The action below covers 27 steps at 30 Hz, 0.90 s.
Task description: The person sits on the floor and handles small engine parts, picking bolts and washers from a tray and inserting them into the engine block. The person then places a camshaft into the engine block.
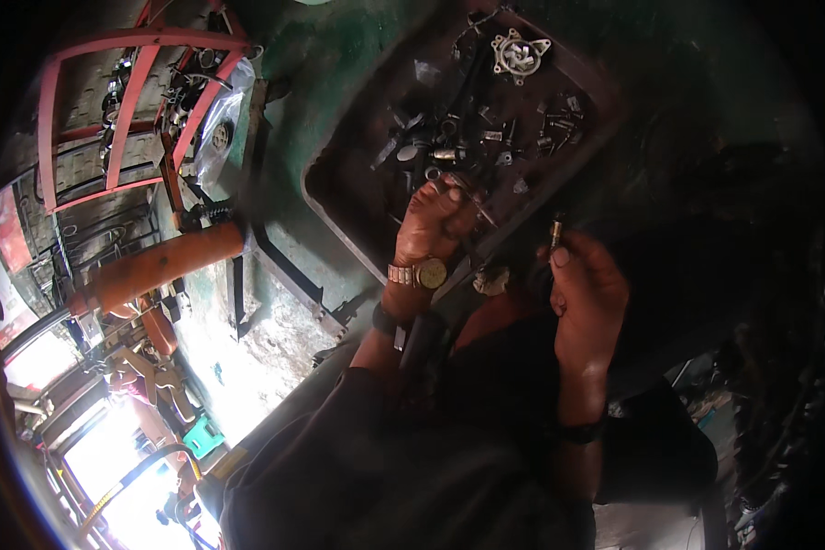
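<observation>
Left hand is reaching into the dark, rust-brown shallow metal tray, fingers curled narrow among the loose parts; cannot tell whether the grip is actually holding anything, too dark there. A gold-toned wristwatch with a metal band is sitting on that wrist. Right hand is hovering just outside the tray's near rim, grip pinched closed on a small brass-coloured cylindrical fitting, which is standing roughly upright between thumb and fingertips, above the tray edge and apart from the left hand. Tray is lying tilted in view on the green-painted, worn tabletop. Inside the tray: a pale grey cast-metal round housing with lugs is sitting at the far end, a cluster of small silver nuts, bolts and sleeves is lying mid-tray just beyond the left fingers, and a second scatter of small dark screws and fittings is lying toward the right wall. Exact part types are too small to tell. Off to the left, a red-painted tubular steel frame is standing beside the tabletop, with a clear plastic bag of metal parts resting against it, and an orange padded cylinder is angling below that. Dark sleeves are coming in from the lower edge.
</observation>
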Available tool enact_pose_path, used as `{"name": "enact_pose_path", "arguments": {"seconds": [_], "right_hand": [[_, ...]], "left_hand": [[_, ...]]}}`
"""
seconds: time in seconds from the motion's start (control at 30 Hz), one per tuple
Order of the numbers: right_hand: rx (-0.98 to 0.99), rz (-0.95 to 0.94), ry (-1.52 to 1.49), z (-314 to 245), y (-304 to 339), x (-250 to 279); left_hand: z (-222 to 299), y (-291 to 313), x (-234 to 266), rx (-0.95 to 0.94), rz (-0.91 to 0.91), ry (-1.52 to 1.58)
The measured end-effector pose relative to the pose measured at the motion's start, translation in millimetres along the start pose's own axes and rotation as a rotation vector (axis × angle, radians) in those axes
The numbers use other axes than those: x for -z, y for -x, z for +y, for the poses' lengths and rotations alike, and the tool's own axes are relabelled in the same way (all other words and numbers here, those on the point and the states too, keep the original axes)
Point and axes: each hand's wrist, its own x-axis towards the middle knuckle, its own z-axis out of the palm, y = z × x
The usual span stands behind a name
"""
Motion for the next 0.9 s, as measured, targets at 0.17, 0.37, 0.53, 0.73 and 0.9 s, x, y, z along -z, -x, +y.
{"name": "enact_pose_path", "arguments": {"seconds": [0.17,0.37,0.53,0.73,0.9], "right_hand": [[-0.017,0.01,-0.027,-4,5,1],[0.028,-0.02,-0.01,-9,9,3],[0.037,-0.07,-0.066,-13,12,9],[0.048,-0.088,-0.2,-12,13,16],[0.046,-0.093,-0.184,-7,10,20]], "left_hand": [[3,5,-33,-0.041,-0.095,0.084],[8,14,-68,-0.082,-0.15,-0.027],[7,19,-85,-0.116,-0.196,-0.093],[6,24,-91,-0.112,-0.15,-0.136],[10,25,-96,-0.11,-0.222,-0.224]]}}
